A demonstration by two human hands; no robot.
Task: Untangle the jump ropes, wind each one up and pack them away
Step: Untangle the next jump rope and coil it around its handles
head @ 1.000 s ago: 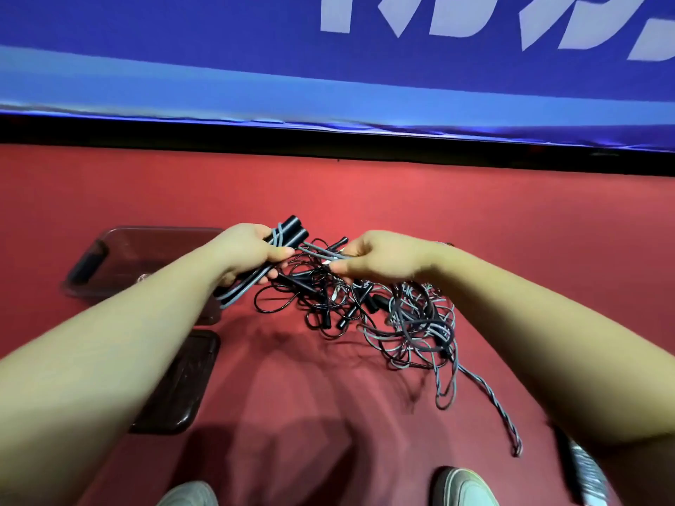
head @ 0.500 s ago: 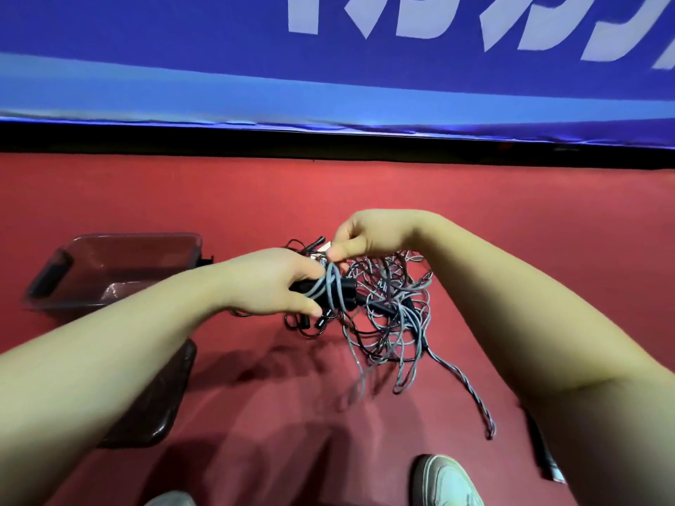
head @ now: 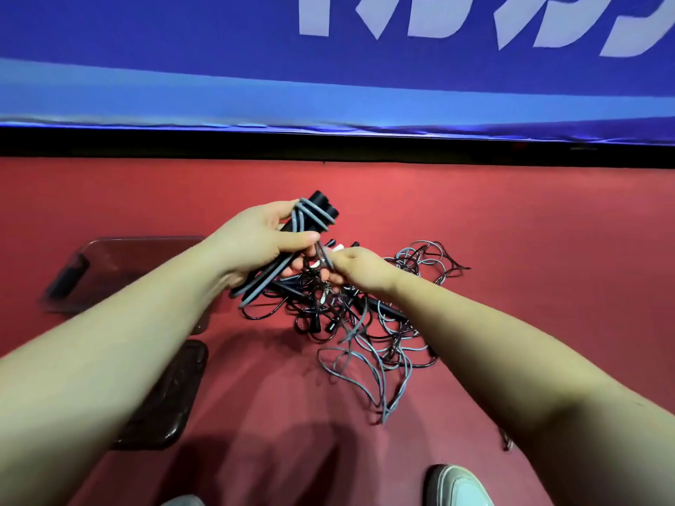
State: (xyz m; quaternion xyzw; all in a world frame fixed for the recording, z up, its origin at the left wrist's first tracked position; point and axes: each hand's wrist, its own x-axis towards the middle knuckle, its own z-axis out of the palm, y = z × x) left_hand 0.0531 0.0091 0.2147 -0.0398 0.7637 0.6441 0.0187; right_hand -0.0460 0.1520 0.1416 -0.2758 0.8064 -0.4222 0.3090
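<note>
My left hand (head: 261,246) grips a pair of black jump-rope handles (head: 317,210) with grey cord wound round them; their tips point up and away. Just to its right, my right hand (head: 356,266) pinches a strand of the grey cord close to the handles. Below both hands a tangled heap of black and grey jump ropes (head: 369,315) lies on the red floor, with a long grey loop (head: 383,396) trailing toward me.
A dark see-through bin (head: 120,261) stands on the floor at the left, its lid (head: 171,403) lying in front of it, partly under my left forearm. A blue banner wall (head: 328,67) closes the far side. My shoe (head: 456,487) shows at the bottom.
My left hand has lifted the wound handles up and tilted them away from me. My right hand dropped from above the bundle to its right side, still pinching the cord.
</note>
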